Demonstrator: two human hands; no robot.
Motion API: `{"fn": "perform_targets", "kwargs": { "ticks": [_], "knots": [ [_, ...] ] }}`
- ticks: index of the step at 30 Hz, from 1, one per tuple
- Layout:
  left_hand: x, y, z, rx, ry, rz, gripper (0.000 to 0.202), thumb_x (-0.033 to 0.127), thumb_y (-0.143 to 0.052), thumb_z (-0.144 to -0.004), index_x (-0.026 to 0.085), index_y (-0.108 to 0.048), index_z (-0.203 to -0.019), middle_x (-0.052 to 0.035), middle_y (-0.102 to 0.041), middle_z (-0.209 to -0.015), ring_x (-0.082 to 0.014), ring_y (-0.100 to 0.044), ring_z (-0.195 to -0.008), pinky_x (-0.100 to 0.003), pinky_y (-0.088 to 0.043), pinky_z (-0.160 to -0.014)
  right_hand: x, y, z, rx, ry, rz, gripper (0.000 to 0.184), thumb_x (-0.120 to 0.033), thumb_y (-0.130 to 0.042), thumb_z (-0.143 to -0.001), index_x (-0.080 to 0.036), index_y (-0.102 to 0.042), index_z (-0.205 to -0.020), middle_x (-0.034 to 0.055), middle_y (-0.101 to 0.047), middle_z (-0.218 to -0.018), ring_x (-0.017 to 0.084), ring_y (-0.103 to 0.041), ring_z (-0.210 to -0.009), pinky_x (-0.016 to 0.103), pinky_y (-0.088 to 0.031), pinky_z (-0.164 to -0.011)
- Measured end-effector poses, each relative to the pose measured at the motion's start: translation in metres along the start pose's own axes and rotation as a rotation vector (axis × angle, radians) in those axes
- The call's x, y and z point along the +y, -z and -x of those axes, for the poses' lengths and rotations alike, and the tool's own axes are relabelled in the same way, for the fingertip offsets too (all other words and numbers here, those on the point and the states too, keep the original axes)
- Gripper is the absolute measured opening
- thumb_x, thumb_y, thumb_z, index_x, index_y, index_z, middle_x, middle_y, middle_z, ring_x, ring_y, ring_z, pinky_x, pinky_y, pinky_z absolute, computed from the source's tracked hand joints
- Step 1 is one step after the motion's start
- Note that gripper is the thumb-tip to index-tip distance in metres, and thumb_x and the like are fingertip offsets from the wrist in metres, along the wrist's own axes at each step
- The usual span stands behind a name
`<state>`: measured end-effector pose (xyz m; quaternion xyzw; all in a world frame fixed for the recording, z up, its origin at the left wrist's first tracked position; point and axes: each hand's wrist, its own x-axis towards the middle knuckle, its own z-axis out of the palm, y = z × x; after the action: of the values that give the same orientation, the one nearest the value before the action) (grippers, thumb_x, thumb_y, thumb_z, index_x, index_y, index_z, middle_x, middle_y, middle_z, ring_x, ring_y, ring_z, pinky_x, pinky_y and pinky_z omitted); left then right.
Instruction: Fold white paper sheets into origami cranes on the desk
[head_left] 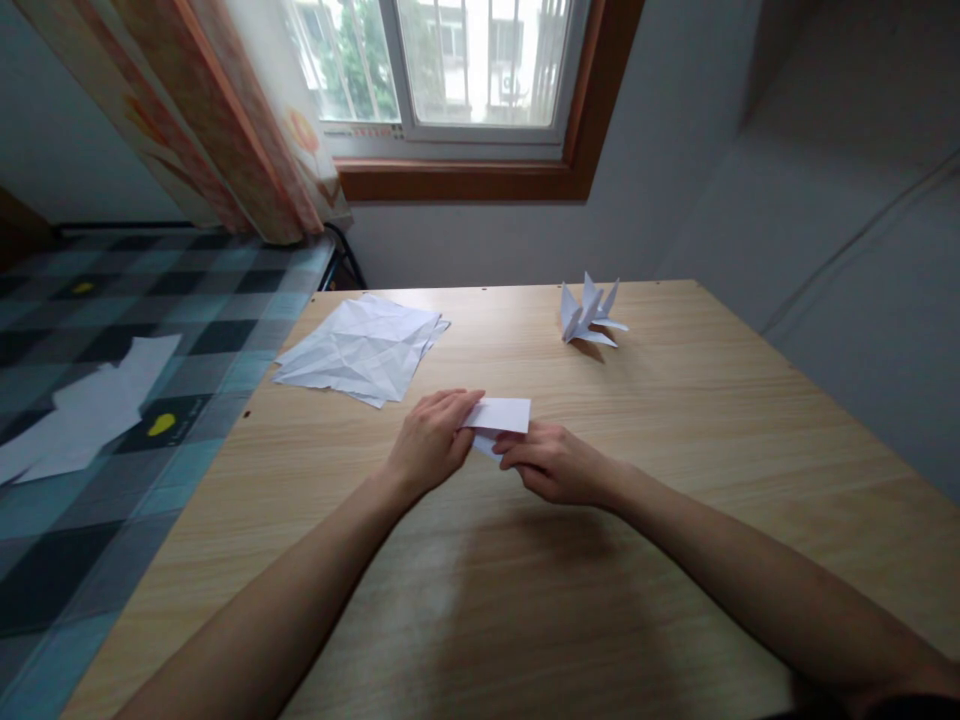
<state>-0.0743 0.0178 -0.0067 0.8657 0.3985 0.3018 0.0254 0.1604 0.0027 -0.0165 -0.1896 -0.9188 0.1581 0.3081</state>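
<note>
Between my two hands is a folded piece of white paper (501, 413), held just above the wooden table (675, 420). My left hand (433, 435) grips its left side, thumb beneath and fingers over the top. At the lower right, my right hand (559, 462) pinches the paper, with fingertips at a lower flap that hangs under the upper layer. Part of the fold is hidden by the fingers. Beyond my left hand lies a stack of creased white paper sheets (367, 345). Farther right stand folded paper cranes (589, 315), grouped close together with pointed tips upward.
On the left, a bed with a checked cover (225, 310) adjoins the table and bears loose white paper pieces (97, 410). A window (480, 70) and an orange patterned curtain (217, 110) are behind. A cable (855, 235) runs along the right wall.
</note>
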Motion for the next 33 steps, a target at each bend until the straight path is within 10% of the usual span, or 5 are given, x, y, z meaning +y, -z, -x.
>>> {"fn": "perform_targets", "kwargs": {
  "ticks": [13,22,33],
  "knots": [
    [-0.001,0.0,0.004,0.123,-0.164,0.005,0.021,0.023,-0.055,-0.093,0.018,-0.071,-0.107,-0.009,-0.076,-0.105,-0.0225,-0.07,-0.101,-0.038,-0.055,-0.089,-0.007,0.0,-0.003,-0.094,0.055,0.057,0.029,-0.009,-0.055,-0.077,-0.017,-0.068,-0.102,0.0114,-0.071,-0.119,0.026,-0.063,-0.113,0.045,-0.053,-0.098],
    [0.008,0.006,0.003,0.151,0.228,0.193,0.032,0.035,-0.049,-0.097,0.018,-0.068,-0.117,-0.0027,-0.078,-0.085,-0.0139,-0.072,-0.069,-0.02,-0.052,-0.064,-0.011,0.0,-0.004,-0.193,0.046,0.079,0.034,-0.015,-0.058,-0.081,-0.015,-0.066,-0.114,0.0127,-0.068,-0.128,0.025,-0.061,-0.12,0.043,-0.051,-0.101],
    [0.005,0.006,0.0,0.183,0.285,0.298,0.024,0.032,-0.054,-0.093,0.017,-0.069,-0.103,0.0,-0.074,-0.072,-0.0112,-0.064,-0.057,-0.018,-0.047,-0.053,-0.012,0.0,-0.004,-0.241,0.024,0.083,0.037,-0.019,-0.06,-0.083,-0.013,-0.063,-0.119,0.0142,-0.064,-0.133,0.026,-0.056,-0.125,0.044,-0.048,-0.105]
  ]
}}
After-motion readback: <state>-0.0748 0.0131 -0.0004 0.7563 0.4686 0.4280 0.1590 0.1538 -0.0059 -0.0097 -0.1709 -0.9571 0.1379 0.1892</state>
